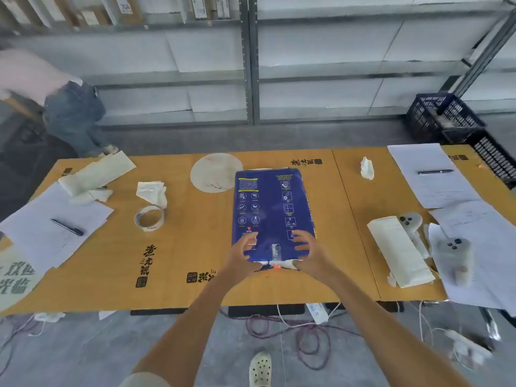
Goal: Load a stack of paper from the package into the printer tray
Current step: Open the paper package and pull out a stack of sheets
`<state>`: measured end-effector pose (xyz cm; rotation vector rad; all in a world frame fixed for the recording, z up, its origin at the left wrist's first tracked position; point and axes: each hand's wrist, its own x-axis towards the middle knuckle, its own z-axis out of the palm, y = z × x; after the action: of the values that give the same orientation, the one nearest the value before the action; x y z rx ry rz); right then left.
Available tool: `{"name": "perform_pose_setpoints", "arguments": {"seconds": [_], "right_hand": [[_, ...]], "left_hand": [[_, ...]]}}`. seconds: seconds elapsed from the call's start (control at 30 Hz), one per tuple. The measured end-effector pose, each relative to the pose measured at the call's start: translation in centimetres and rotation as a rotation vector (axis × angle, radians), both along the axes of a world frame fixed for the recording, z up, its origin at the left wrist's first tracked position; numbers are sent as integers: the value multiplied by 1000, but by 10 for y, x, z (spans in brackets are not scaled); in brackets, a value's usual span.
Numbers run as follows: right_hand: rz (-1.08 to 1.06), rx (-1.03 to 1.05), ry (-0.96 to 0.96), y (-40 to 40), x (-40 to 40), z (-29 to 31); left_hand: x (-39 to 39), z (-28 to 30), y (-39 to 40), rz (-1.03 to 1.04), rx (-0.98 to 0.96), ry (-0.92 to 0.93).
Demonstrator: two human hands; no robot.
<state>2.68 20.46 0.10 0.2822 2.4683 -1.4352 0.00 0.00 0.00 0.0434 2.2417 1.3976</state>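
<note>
A dark blue paper package (272, 210) lies flat in the middle of the orange table (195, 247), its long side pointing away from me. Its near end shows a strip of clear tape and torn white wrapping. My left hand (241, 254) rests on the near left corner of the package with fingers spread over the top. My right hand (308, 251) curls over the near right corner in the same way. Both hands touch the package's near end. No printer or printer tray is in view.
A tape roll (149, 217), crumpled tissues (152, 192) and white sheets with a pen (67, 227) lie left. Folded cloth (399, 251), two grey controllers (453, 259), papers and a pen (435, 171) lie right. A person (64, 107) bends at far left. Cables (293, 331) cross the floor; black crates (444, 117) stand at the back right.
</note>
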Motion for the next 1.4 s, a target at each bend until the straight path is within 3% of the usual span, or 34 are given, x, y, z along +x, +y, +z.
{"name": "perform_pose_setpoints", "arguments": {"seconds": [0.17, 0.43, 1.4], "right_hand": [[-2, 87, -44, -10, -23, -24], [208, 500, -1, -21, -48, -37], [329, 498, 111, -26, -58, -43]], "left_hand": [[-25, -25, -8, -194, -301, 199], [-31, -57, -9, -360, -583, 404], [-20, -56, -14, -341, -573, 433]]}}
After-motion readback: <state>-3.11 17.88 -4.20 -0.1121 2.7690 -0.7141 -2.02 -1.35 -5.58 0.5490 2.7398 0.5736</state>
